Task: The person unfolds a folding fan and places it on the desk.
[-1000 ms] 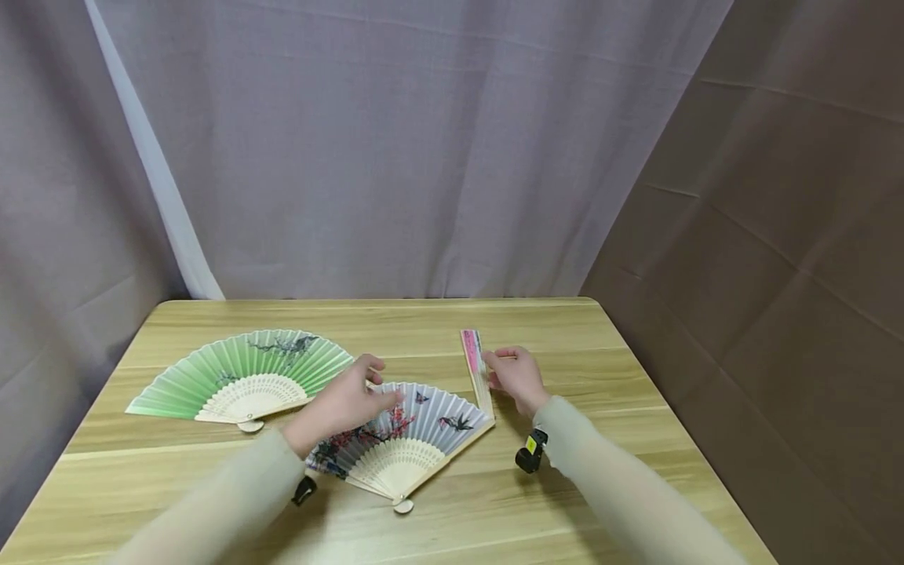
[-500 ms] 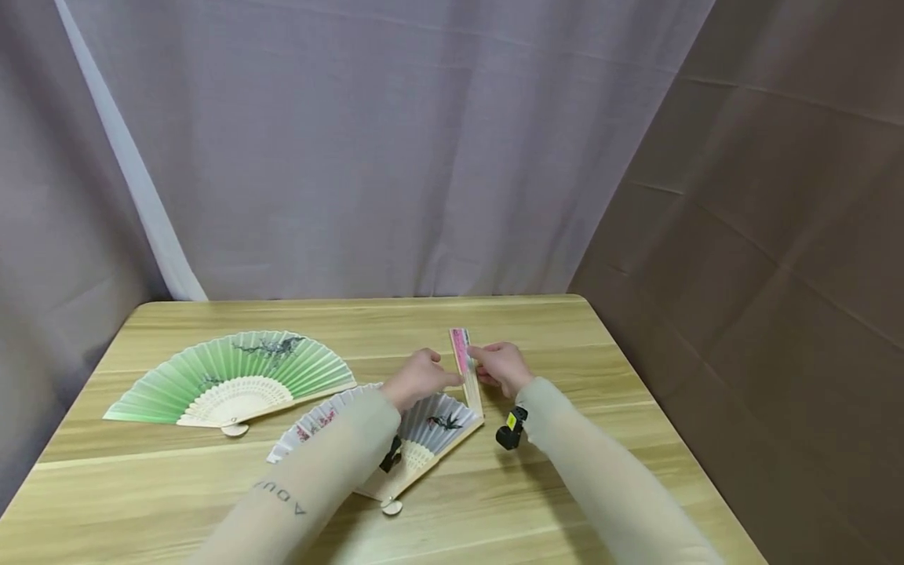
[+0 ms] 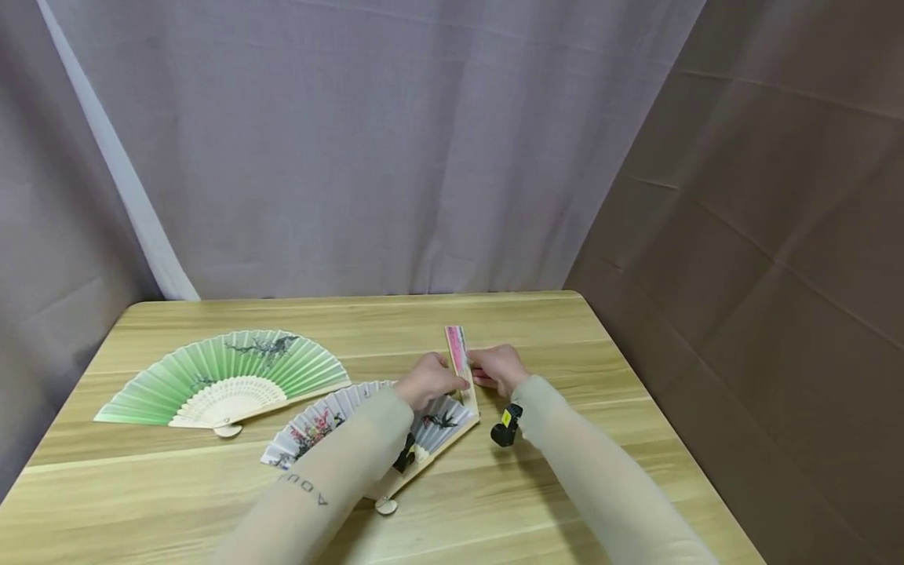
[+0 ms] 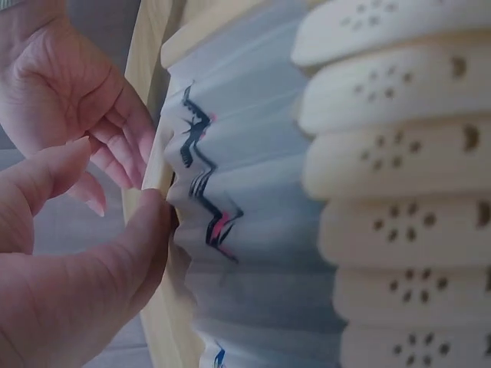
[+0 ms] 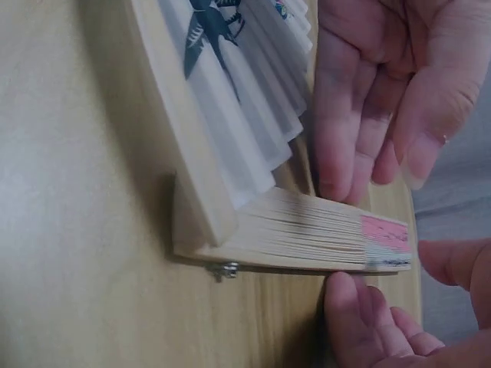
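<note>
A folded hand fan (image 3: pixel 455 342) with a pink end and bare wooden ribs lies on the table. My left hand (image 3: pixel 427 380) is at its left side, and my right hand (image 3: pixel 500 367) is at its right. In the right wrist view the fingertips of both hands touch the long edges of the folded fan (image 5: pixel 307 230), while the thumbs stand apart from it. A spread white-grey fan (image 3: pixel 321 420) with flowers and a bird lies under my left forearm, partly hidden. Its wooden outer rib (image 5: pixel 180 123) reaches over the lower end of the folded fan.
On the left of the wooden table (image 3: pixel 141 486) lies a spread green fan (image 3: pixel 261 373) with a dark branch print. A grey curtain (image 3: pixel 339 157) hangs behind the table, and a brown cloth wall (image 3: pixel 763 259) stands along the right.
My left hand has moved right and forward, across the white-grey fan to the folded fan's left side. My right hand stays beside the folded fan. The head view has shifted slightly.
</note>
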A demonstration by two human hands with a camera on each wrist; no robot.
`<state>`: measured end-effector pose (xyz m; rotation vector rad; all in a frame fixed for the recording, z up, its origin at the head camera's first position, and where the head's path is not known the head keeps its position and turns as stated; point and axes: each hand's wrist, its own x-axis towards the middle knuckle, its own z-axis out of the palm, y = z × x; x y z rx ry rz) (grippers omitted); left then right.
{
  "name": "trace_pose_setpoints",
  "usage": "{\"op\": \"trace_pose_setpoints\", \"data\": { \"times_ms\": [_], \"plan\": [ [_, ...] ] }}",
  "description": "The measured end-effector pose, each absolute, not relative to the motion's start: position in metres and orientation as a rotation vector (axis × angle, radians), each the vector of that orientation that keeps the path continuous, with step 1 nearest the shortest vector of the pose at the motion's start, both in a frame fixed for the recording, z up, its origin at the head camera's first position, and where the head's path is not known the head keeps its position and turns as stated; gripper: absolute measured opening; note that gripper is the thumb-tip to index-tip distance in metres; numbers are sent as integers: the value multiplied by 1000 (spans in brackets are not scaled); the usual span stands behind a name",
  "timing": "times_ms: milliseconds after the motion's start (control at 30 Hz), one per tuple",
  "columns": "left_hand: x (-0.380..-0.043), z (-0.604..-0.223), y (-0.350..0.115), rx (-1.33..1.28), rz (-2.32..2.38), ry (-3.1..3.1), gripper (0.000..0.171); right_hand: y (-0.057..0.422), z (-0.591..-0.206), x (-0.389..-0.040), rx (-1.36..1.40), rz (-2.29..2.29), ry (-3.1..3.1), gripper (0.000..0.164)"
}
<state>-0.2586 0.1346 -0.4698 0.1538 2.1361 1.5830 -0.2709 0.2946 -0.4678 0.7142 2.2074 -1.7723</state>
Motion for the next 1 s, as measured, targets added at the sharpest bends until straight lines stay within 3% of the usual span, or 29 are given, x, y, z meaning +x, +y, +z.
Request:
{"op": "trace_pose_setpoints", "data": {
  "times_ms": [400, 767, 1000],
  "plan": [
    [-260, -482, 137, 141, 1766, 1968, 43, 288, -479, -274, 695, -1730, 2290, 25],
    [-259, -485, 136, 193, 1825, 1826, 60, 288, -480, -274, 557, -1572, 2486, 24],
    [-251, -473, 135, 219, 1906, 1731, 65, 299, -464, -271, 504, -1695, 2517, 31]
  ]
}}
